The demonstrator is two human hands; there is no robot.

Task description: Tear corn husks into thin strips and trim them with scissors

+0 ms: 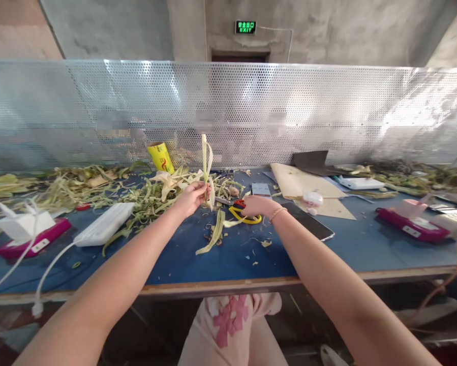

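Observation:
My left hand (pixel 192 199) pinches a pale green plant stem (pixel 205 165) with long narrow leaves, which stands upright above the fingers. To its right, my right hand (pixel 255 205) is closed round scissors (pixel 251 220) with yellow and red handles. Their metal blades point left toward the stem's lower end; whether they touch it I cannot tell. Below the hands, a loose pale leaf (pixel 214 235) lies on the blue table (pixel 228 264) among small scraps. Behind and left of my left hand spreads a heap of wilted stems and leaves (pixel 146 197).
A yellow tube (pixel 160 157) leans near the perforated metal screen (pixel 236 91). At left are a white power bank (pixel 105 223) with a cable and a magenta power strip (pixel 55 235). At right lie a dark tablet (pixel 312 222), beige card (pixel 300 180) and another magenta strip (pixel 407 231).

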